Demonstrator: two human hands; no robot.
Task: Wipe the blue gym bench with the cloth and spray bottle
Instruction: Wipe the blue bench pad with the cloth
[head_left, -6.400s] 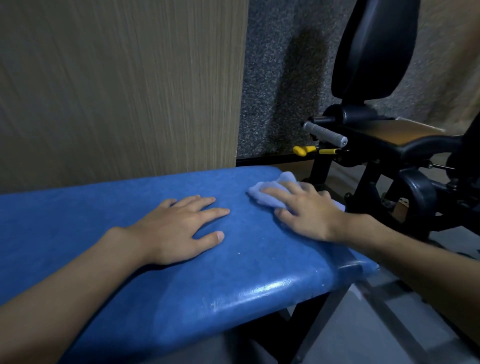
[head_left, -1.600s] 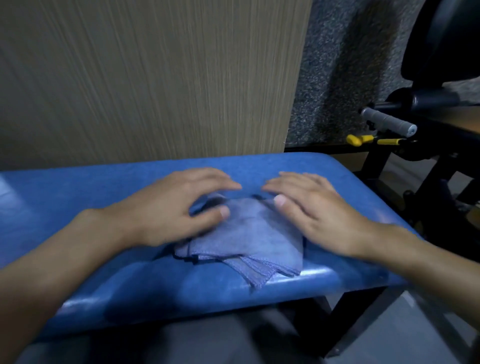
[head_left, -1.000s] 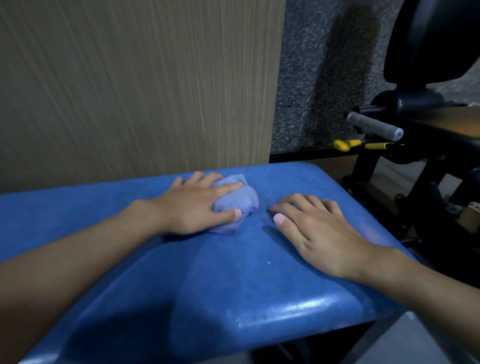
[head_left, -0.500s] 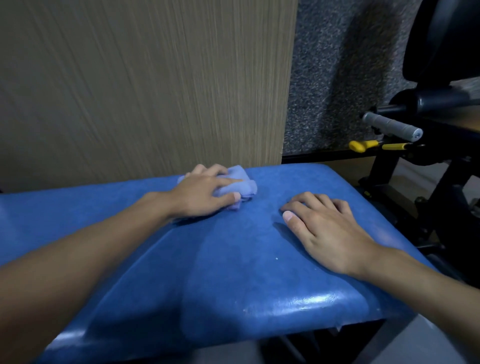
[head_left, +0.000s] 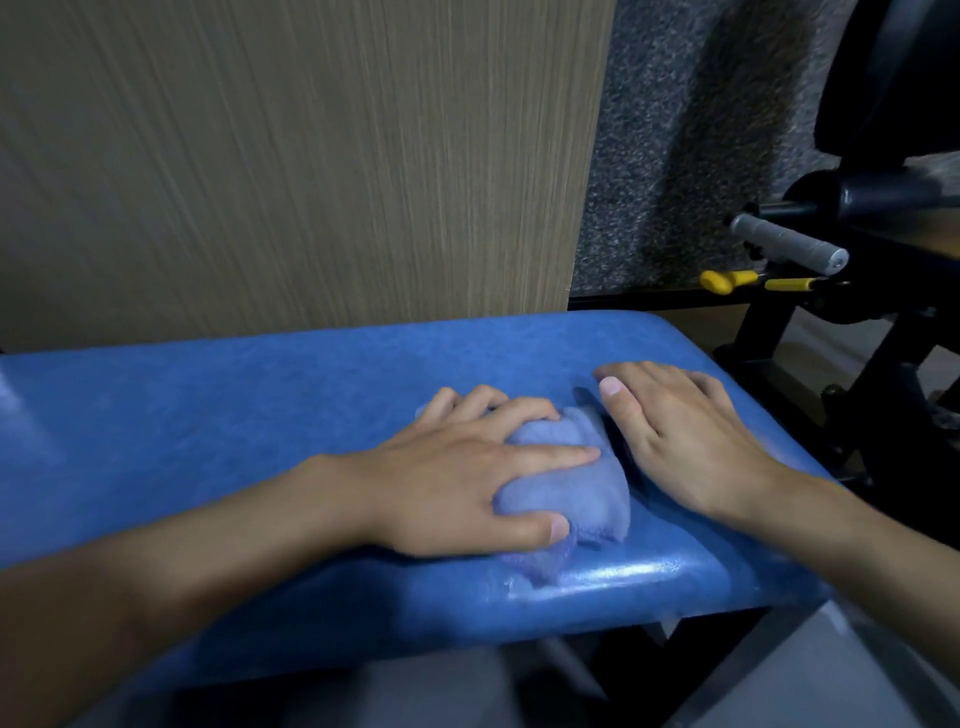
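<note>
Blue padded bench (head_left: 260, 405) before a wood-grain panel (head_left: 311, 156) and a grey speckled wall (head_left: 665, 156). A bunched pale-blue cloth (head_left: 571, 478) lies near the bench's front edge, gripped by the left hand (head_left: 457, 483), fingers curled over it. The right hand (head_left: 691, 436) rests flat on the bench just beside the cloth, fingers straight. A black exercise machine (head_left: 883, 312) with a grey handle (head_left: 789, 244) stands to the right.
</note>
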